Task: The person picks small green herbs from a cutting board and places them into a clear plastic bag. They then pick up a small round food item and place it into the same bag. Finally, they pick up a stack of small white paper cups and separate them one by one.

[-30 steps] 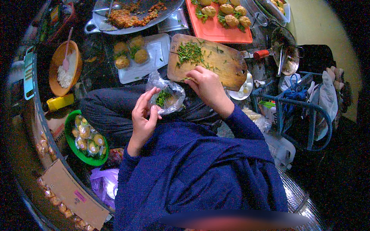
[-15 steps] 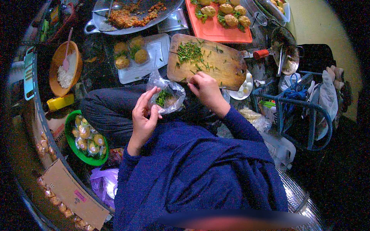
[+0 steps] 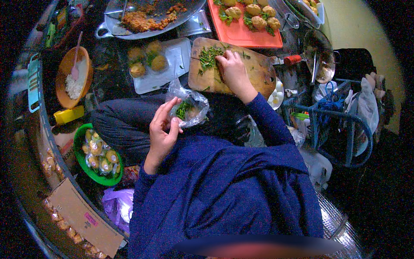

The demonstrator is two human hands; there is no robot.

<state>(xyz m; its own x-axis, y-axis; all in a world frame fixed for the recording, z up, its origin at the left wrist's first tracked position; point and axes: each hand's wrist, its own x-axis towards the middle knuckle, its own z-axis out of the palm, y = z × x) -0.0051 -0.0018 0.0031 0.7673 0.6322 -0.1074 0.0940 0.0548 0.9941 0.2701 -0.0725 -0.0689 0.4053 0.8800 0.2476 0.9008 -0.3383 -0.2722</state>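
My left hand (image 3: 164, 129) is curved around the near left side of a clear plastic bag (image 3: 199, 108) and steadies it over my lap. Inside the open bag lie chopped green leaves (image 3: 183, 108) and something pale that I cannot make out clearly. My right hand (image 3: 235, 73) reaches over a wooden cutting board (image 3: 258, 71), its fingertips pinched together at the right side of a heap of chopped green leaves (image 3: 208, 58). The fingers hide most of what they grip.
Beyond the board is an orange tray (image 3: 241, 36) of round brown buns with greens. A white tray (image 3: 148, 86) holds bagged ones, as does a green basin (image 3: 97, 177). A wok (image 3: 172, 30), a rice bowl (image 3: 86, 82), a red-handled knife (image 3: 293, 59) and a blue basket (image 3: 319, 125) stand around.
My right hand has moved from the board's near edge up and to the right, onto the chopped leaves. My left hand and the bag stay nearly in place.
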